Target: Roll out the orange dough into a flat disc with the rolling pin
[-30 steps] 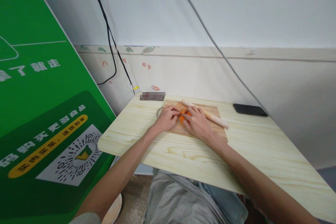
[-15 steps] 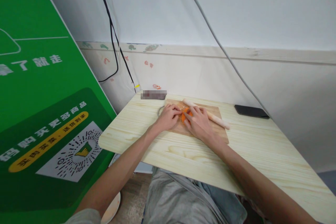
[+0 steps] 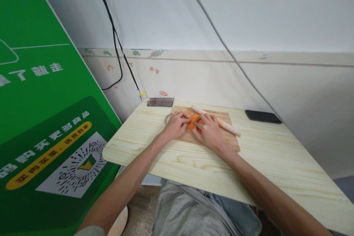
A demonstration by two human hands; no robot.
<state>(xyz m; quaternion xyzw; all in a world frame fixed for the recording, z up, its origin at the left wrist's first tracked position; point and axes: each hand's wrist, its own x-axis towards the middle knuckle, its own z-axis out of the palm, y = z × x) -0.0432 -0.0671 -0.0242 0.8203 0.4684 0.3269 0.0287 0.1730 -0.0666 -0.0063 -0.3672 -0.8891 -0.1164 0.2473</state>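
Note:
A bright orange rounded piece rests on a wooden cutting board; whether it is dough or plastic I cannot tell. My left hand pinches at its left edge, fingertips pressed together. Over its right side is my right hand, with bent fingers gripping it and hiding part of it. Behind the right hand, a pale wooden rolling pin lies diagonally across the board, its right end past the board's edge. A metal ring handle sticks out at the board's left.
The board is on a light wood-grain table against a white wall. A black phone lies at the back right, and a dark flat object, partly blurred, at the back left. Cables hang along the wall. A green printed panel stands left.
The view has shifted slightly. My right fingers have moved a little over the orange piece, showing more of it. The left hand keeps its place at the edge.

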